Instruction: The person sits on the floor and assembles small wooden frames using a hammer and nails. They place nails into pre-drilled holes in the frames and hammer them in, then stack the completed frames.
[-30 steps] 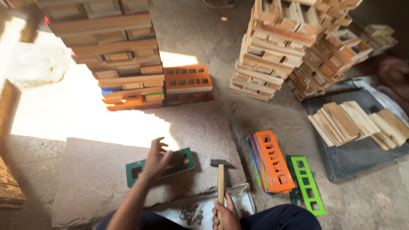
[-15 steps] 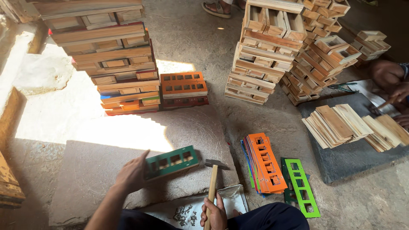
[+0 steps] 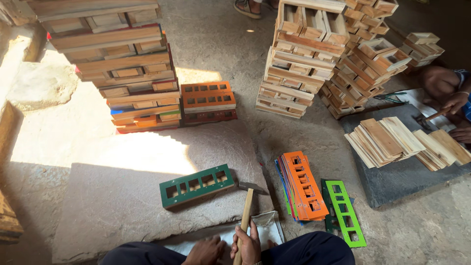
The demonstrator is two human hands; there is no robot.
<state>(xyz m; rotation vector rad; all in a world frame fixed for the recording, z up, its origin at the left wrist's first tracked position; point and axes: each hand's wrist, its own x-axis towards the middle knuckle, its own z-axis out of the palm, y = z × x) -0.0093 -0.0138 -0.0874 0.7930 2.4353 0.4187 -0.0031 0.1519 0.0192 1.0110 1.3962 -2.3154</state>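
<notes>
A green wooden box (image 3: 196,185) with a row of several square cut-outs lies on a grey stone slab (image 3: 122,206) in front of me. My right hand (image 3: 248,245) grips the wooden handle of a hammer (image 3: 244,216), whose dark metal head rests on the slab just right of the green box. My left hand (image 3: 206,251) is low between my knees, on a white sheet (image 3: 265,225) that holds small dark nails; its fingers are curled and I cannot tell whether it holds any.
A fan of orange panels (image 3: 304,185) and a light green panel (image 3: 346,212) lie on the floor to the right. Tall stacks of wooden frames (image 3: 122,68) (image 3: 304,59) stand behind, with orange boxes (image 3: 207,100). Another person's hand (image 3: 454,103) works beside thin slats (image 3: 392,140) on a dark slab.
My left hand has let go of the green box and dropped back to the sheet by my knees. The box now lies flat on the slab, the hammer head beside it.
</notes>
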